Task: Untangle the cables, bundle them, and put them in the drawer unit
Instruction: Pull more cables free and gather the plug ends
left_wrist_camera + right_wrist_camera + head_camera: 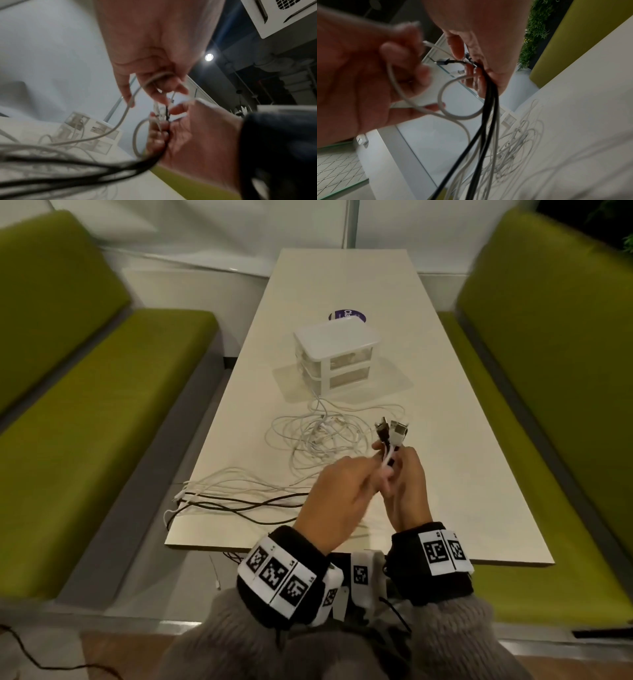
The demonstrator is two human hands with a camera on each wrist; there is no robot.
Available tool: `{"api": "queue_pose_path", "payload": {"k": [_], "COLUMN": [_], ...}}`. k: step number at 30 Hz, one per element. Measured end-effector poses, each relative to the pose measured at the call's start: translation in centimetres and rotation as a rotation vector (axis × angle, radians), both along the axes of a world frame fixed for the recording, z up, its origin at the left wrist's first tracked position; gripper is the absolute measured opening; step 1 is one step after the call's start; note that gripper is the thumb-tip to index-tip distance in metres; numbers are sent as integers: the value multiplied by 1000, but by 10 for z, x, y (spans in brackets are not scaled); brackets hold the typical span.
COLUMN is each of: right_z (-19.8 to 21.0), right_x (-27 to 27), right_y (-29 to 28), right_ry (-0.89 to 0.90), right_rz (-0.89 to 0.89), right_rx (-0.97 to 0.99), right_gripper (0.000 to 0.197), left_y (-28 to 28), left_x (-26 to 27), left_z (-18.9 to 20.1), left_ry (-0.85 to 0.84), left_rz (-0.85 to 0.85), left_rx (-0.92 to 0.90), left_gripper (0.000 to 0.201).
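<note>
Above the table's near edge, my right hand [404, 467] grips a bunch of black and white cables [488, 102] just below their plugs [392, 431], which stick up out of the fist. My left hand [363, 481] is right against it and pinches one white cable [126, 108], which curls into a small loop [453, 100] between the hands. The held cables trail down to the left, over the table edge [219, 494]. A loose tangle of white cables [325, 436] lies on the table beyond the hands. Behind the tangle stands the white drawer unit [337, 354], its drawers closed.
The cream table [462, 474] is long and narrow, between two green benches [102, 440] [548, 371]. A purple round sticker [347, 315] lies behind the drawer unit. One white cable end [215, 573] hangs below the table's near edge.
</note>
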State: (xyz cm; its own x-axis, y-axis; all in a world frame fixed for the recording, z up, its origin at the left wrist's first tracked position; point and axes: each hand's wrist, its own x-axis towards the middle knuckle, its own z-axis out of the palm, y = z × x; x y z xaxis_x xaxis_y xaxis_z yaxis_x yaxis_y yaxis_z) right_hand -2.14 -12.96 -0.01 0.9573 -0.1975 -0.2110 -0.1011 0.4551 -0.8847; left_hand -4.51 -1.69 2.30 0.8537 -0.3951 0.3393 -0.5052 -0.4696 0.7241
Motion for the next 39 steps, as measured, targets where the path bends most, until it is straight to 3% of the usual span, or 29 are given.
{"api": "queue_pose_path", "payload": {"k": [2, 6, 9, 15, 17, 20, 21, 23, 26, 31, 33, 36, 39], "right_z": [1, 8, 5, -1, -1, 2, 2, 3, 1, 7, 10, 14, 18], "right_x": [1, 4, 2, 0, 0, 2, 3, 5, 6, 3, 1, -2, 0], "right_y": [-1, 2, 3, -11, -11, -9, -8, -6, -3, 5, 9, 12, 5], "right_ry": [-5, -6, -71, -55, -36, 12, 11, -1, -17, -32, -38, -58, -82], "right_rz": [28, 138, 161, 97, 47, -31, -53, -77, -87, -69, -55, -35, -52], "right_rx": [15, -45, -92, 170, 186, 272, 308, 357, 384, 398, 395, 393, 391], "right_gripper": [14, 9, 17, 10, 18, 34, 35, 34, 32, 27, 26, 25, 22], "left_y": [7, 25, 34, 75, 96, 131, 142, 155, 151, 74, 43, 22, 33], "left_x": [11, 40, 52, 56, 54, 52, 53, 52, 48, 41, 41, 43, 46], "left_z": [8, 26, 30, 29, 28, 25, 23, 19, 5, -9, -13, -17, -17], "left_ry": [23, 62, 65, 18, -45, -202, -200, -41, 175, 275, 298, 266, 159], "left_rz": [97, 247, 351, 521, 636, 790, 807, 844, 737, 121, -47, -117, -47], "left_rx": [-213, -381, -429, -415, -271, 252, 403, 641, 746, 486, 533, 498, 579], "left_gripper": [40, 40, 40, 41, 43, 41, 39, 38, 42, 91, 81, 29, 33]}}
